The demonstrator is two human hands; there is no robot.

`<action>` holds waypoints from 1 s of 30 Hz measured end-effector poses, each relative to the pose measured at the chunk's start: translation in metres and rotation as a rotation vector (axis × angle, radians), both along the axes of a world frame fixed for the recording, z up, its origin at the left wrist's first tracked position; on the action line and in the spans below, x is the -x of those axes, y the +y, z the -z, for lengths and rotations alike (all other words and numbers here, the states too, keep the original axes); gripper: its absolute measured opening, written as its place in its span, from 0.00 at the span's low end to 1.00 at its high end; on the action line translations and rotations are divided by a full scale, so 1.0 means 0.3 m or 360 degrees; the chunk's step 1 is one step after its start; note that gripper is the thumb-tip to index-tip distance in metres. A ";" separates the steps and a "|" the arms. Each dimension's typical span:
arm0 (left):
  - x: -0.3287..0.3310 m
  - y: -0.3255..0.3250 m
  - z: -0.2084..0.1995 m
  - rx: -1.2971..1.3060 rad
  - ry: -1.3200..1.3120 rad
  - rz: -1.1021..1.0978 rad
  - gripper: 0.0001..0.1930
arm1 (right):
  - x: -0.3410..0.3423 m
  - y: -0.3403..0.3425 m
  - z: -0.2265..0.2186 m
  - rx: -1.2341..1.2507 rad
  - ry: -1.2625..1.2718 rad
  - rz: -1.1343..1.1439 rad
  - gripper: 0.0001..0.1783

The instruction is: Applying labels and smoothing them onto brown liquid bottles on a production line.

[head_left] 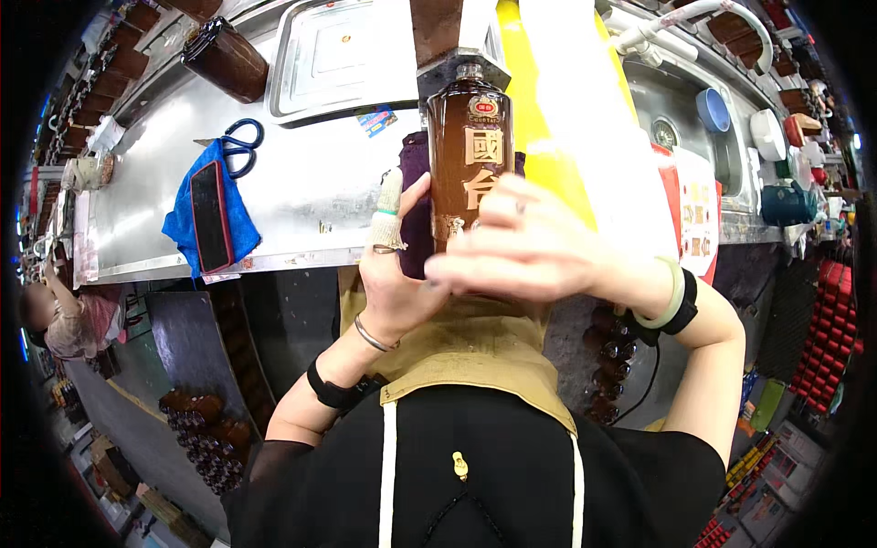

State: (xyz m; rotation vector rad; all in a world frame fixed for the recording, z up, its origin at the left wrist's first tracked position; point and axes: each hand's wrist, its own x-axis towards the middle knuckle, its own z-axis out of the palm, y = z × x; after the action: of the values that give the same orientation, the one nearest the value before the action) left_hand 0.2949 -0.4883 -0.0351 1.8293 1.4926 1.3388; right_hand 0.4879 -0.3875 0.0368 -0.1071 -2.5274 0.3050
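Note:
A glossy brown bottle (446, 137) with raised gold characters and a red emblem lies neck away from me at the counter's front. My left hand (393, 283) is closed at the bottle's lower left side. One of its fingers wears a knitted cover, and a metal bangle circles the wrist. Across the lower front of the bottle passes my right hand (539, 247), bent and smeared by motion. Whether its fingers hold anything cannot be made out. A dark purple cloth (416, 205) lies under the bottle, whose neck meets a grey angular holder (498, 71).
On the left are a blue cloth (183, 215), a phone (212, 219), scissors (242, 146) and another brown bottle (226, 59). A metal tray (283, 64) sits behind. At right stand a yellow sheet (530, 91), a sink (639, 96) and a red-and-white printed piece (699, 219).

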 end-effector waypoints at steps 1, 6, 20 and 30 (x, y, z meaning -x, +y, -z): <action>0.005 -0.003 0.001 -0.0024 0.0137 0.0000 0.43 | 0.018 0.046 -0.001 0.0147 0.0030 0.0174 0.17; 0.003 0.013 0.006 -0.0005 -0.0053 0.0073 0.51 | -0.035 0.275 0.012 -0.0352 0.0392 0.0822 0.11; 0.076 0.244 -0.095 -0.0233 0.0446 0.0387 0.43 | -0.205 0.104 0.004 0.0197 0.0956 0.1182 0.14; -0.004 0.254 -0.170 -0.0193 0.0928 0.0185 0.40 | -0.149 0.111 0.007 0.0217 0.0884 0.1146 0.13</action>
State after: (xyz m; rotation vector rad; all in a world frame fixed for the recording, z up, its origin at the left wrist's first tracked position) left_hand 0.2962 -0.4120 0.0158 2.4885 1.5579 0.8928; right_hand 0.5325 -0.3540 0.0348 -0.8370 -1.7732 0.1752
